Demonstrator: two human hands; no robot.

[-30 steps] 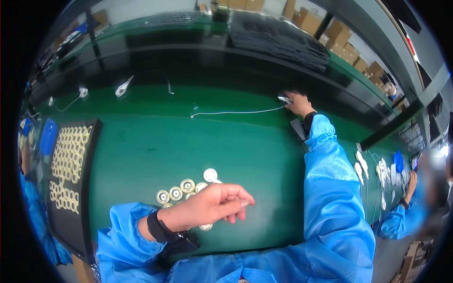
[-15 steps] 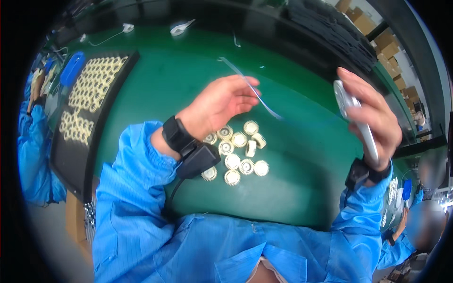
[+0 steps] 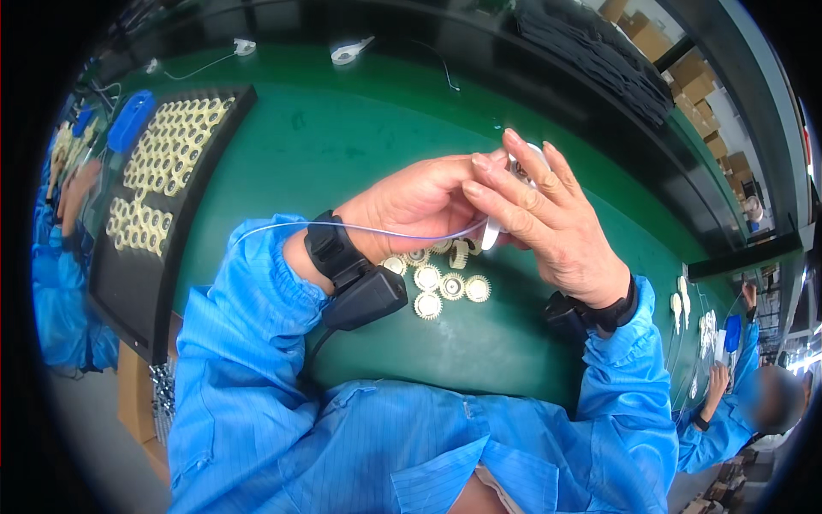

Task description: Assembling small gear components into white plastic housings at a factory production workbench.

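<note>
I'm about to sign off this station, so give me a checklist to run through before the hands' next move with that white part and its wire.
1. White part held by both hands: ok; left hand and right hand meet around it.
2. Part clear of the green table: ok, it is held above the surface.
3. Thin white wire free: not ok, it trails across the left wrist strap.
4. Small cream gears within reach: ok, clustered just below the hands.
5. Black tray of cream rings: ok, lying to the left, untouched.
6. Part's seating or orientation: cannot tell, fingers cover it.
</note>
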